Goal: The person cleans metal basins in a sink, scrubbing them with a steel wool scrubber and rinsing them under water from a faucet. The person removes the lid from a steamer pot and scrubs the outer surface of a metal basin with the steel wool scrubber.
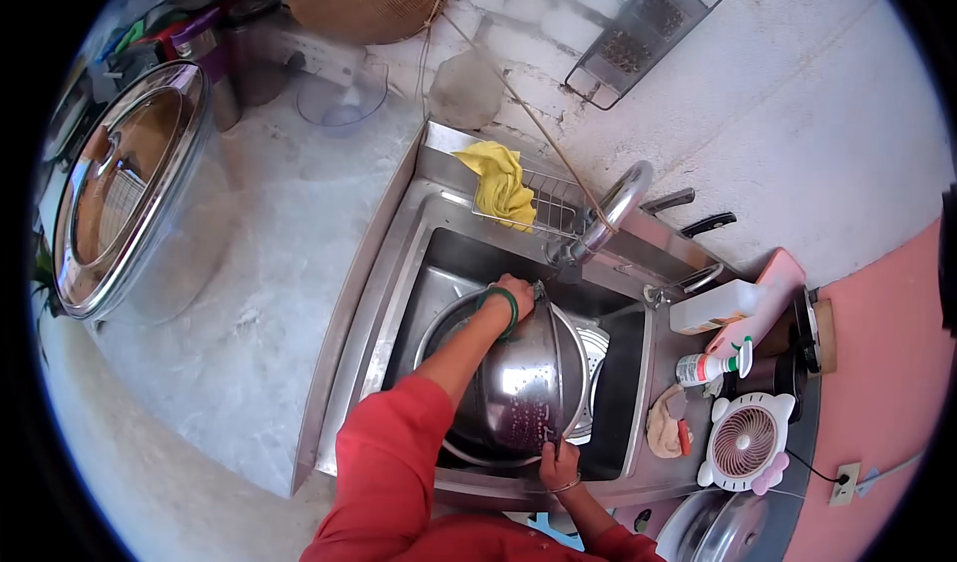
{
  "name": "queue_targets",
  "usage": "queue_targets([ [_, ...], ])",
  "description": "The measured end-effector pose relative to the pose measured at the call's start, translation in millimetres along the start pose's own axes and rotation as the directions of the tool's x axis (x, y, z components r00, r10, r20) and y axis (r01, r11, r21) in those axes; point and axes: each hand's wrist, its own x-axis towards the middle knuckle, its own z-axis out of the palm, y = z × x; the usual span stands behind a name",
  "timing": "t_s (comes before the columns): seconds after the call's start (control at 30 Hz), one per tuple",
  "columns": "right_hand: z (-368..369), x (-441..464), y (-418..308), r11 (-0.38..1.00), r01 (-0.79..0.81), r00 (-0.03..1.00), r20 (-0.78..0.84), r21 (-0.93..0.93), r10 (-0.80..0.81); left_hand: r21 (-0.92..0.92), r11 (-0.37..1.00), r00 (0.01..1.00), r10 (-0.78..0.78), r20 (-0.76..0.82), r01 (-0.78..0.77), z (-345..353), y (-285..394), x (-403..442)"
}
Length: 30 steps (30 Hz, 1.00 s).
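Observation:
A shiny metal colander (520, 378) with small holes is tilted in the sink basin (626, 393), over a wide metal bowl (576, 363). At its upper rim, near the handle, my left hand (513, 298) has its fingers closed round the edge; a green band circles that wrist. My right hand (560, 465) grips the handle at the colander's lower edge. Part of the bowl is hidden behind the colander. The curved faucet (626, 195) stands beyond the basin, above my hands.
A yellow cloth (498, 183) hangs on a wire rack (558, 203). Right of the sink are a spray bottle (703, 368), a small fan (746, 442) and a beige cloth (666, 424). A large glass lid (130, 188) leans on the left counter (289, 293).

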Motion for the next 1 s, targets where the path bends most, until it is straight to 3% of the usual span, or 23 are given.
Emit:
queue_targets([
  [0.07, 3, -4, 4, 0.999, -0.007, 1.000, 0.013, 0.037, 0.006, -0.147, 0.971, 0.912, 0.118, -0.393, -0.189, 4, 18, -68],
  [0.13, 4, -4, 5, 0.997, -0.018, 0.999, 0.028, 0.070, 0.016, -0.001, 0.923, 0.739, 0.308, -0.599, -0.385, 18, 29, -120],
  [0.2, 2, -3, 1, 0.998, -0.061, 0.998, 0.009, 0.007, 0.061, 0.005, 0.901, 0.708, 0.344, -0.617, -0.433, 26, 40, -168],
  [0.27, -11, 29, -43, 0.996, -0.024, 0.999, -0.022, 0.084, 0.026, 0.060, 0.896, 0.728, 0.394, -0.560, -0.439, 50, 41, -204],
  [0.3, -11, 43, -53, 0.914, -0.166, 0.974, -0.084, 0.370, 0.211, 0.053, 0.899, 0.730, 0.386, -0.565, -0.434, 68, 40, -217],
  [0.33, -11, 57, -60, 0.733, -0.258, 0.911, -0.094, 0.630, 0.401, 0.093, 0.899, 0.713, 0.399, -0.577, -0.428, 86, 38, -227],
  [0.4, -13, 100, -62, 0.704, -0.433, 0.879, 0.089, 0.563, 0.469, 0.140, 0.895, 0.684, 0.418, -0.599, -0.424, 101, 37, -230],
  [0.47, -10, 139, -77, 0.707, -0.500, 0.864, 0.232, 0.501, 0.447, 0.180, 0.892, 0.613, 0.420, -0.670, -0.414, 110, 36, -232],
  [0.5, -5, 145, -80, 0.707, -0.500, 0.864, 0.232, 0.499, 0.448, 0.246, 0.878, 0.585, 0.460, -0.667, -0.410, 111, 33, -229],
  [0.57, 8, 153, -83, 0.900, -0.410, 0.912, 0.054, 0.145, 0.407, 0.180, 0.897, 0.584, 0.404, -0.704, -0.403, 107, 34, -223],
  [0.6, 7, 148, -97, 0.931, -0.361, 0.931, 0.028, -0.056, 0.363, 0.112, 0.911, 0.585, 0.344, -0.734, -0.396, 106, 34, -220],
  [0.7, 6, 126, -102, 0.946, -0.322, 0.947, -0.033, -0.044, 0.320, 0.020, 0.917, 0.612, 0.281, -0.739, -0.397, 90, 40, -214],
  [0.77, 3, 109, -96, 0.977, -0.199, 0.979, -0.062, -0.077, 0.194, -0.003, 0.911, 0.603, 0.271, -0.750, -0.413, 74, 46, -209],
  [0.87, -4, 85, -79, 0.983, -0.181, 0.980, -0.088, -0.005, 0.180, 0.003, 0.952, 0.647, 0.210, -0.733, -0.306, 61, 42, -189],
  [0.9, -4, 74, -72, 0.992, -0.129, 0.981, -0.147, -0.005, 0.127, -0.018, 0.951, 0.638, 0.193, -0.745, -0.309, 51, 42, -180],
  [1.0, -6, 50, -54, 0.989, -0.142, 0.982, -0.121, 0.039, 0.145, -0.090, 0.938, 0.651, 0.161, -0.742, -0.334, 28, 28, -131],
])
